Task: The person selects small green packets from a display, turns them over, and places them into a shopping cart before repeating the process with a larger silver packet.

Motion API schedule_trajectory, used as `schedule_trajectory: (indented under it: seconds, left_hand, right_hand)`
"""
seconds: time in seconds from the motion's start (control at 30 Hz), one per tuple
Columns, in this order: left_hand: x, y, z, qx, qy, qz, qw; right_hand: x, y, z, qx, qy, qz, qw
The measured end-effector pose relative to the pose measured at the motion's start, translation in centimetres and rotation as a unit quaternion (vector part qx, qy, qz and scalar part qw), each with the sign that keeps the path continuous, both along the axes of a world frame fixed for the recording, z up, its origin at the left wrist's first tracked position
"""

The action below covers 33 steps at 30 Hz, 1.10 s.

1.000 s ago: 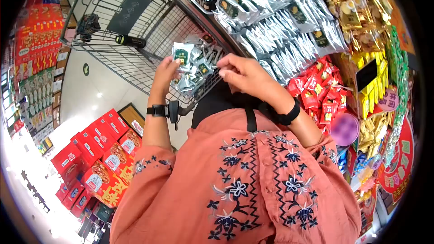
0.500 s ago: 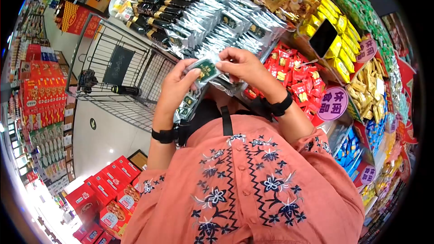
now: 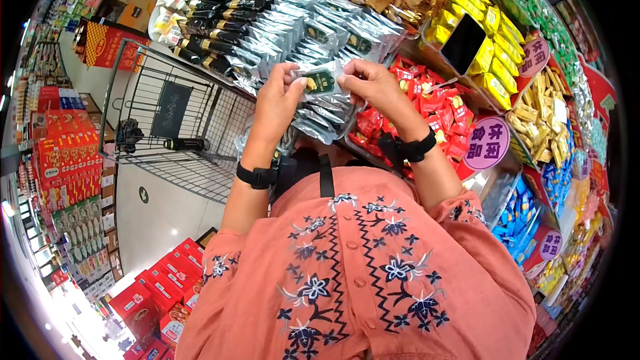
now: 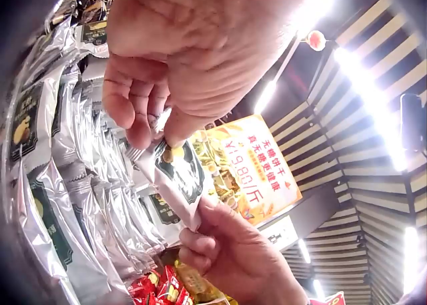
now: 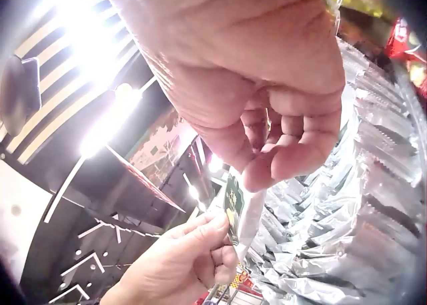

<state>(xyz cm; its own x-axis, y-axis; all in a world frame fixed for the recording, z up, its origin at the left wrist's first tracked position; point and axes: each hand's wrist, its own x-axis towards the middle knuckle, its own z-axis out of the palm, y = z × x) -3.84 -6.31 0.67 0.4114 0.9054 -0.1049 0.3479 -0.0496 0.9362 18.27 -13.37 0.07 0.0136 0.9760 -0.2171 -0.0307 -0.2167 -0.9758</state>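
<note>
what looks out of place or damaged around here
Nothing looks clearly damaged: the silver packet pinched between the left hand and right hand shows no visible tear. The red packets lie jumbled, unlike the neighbouring silver rows.

Head view: up high, peering down over the shirt (image 3: 363, 260), cart (image 3: 172, 108) at left.
Left-wrist view: tight on the left hand (image 4: 190, 58), tilted up, ceiling (image 4: 363, 158) right.
Right-wrist view: tight on the right hand (image 5: 247, 71), ceiling left.
Packet (image 3: 320, 82): all three share it!

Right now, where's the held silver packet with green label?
Upper centre of the head view: the packet is pinched by the left hand and right hand, left of shiny red packets.
</note>
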Motion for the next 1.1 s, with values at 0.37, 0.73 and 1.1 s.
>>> schedule_trajectory:
  seconds: [0.37, 0.73, 1.1]
  left_hand:
    - [0.3, 0.5, -0.5, 0.153, 0.030, 0.017, 0.988]
    - [1.9, 0.3, -2.0, 0.151, 0.024, -0.012, 0.988]
    - [4.6, 2.3, -4.9, 0.254, 0.045, -0.054, 0.965]
  right_hand:
    - [-0.1, 1.1, -1.1, 0.027, -0.008, -0.017, 0.999]
    - [-0.6, 4.9, -3.1, 0.119, -0.165, -0.176, 0.963]
    - [-1.9, 6.5, -4.6, 0.132, -0.229, -0.216, 0.940]
